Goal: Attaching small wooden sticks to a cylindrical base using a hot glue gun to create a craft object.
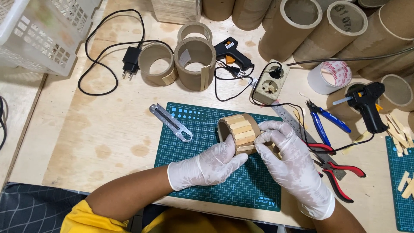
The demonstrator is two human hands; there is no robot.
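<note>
Both hands grasp one cardboard ring (238, 130) partly clad in wooden sticks, held over the green cutting mat (202, 172): our left hand (207, 166) cups it from below, our right hand (286, 151) presses a stick against its side. We judge a stick could slip crooked if the glue is soft, or hot glue could foul a glove. Our right hand hides the ring's far side and any glue line. Right of the mat, pliers (340, 172) lie partly covered.
</note>
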